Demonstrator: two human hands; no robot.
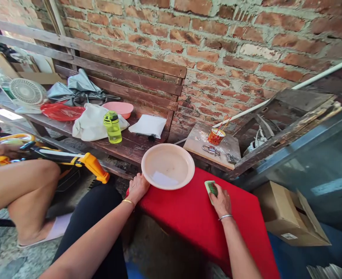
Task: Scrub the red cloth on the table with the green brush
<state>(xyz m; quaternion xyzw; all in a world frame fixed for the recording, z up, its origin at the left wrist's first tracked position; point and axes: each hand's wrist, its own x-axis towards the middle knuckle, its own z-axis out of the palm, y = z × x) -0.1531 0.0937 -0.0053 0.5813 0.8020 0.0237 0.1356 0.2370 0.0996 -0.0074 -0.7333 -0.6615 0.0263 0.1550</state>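
A wide, pale pink plastic basin with liquid in it stands at the far left end of the red cloth. My left hand rests at the cloth's left edge, against the basin's near left side; its fingers look laid out, their tips partly hidden. In my right hand is a small green scrubbing brush with a pale rim, gripped at its right side. The brush is at the cloth, right of the basin and apart from it.
Behind, a wooden bench bears a yellow-green bottle, a pink bowl, bags and a fan. A small board holds a red cup and padlocks. An open carton stands right. Another person's leg is left.
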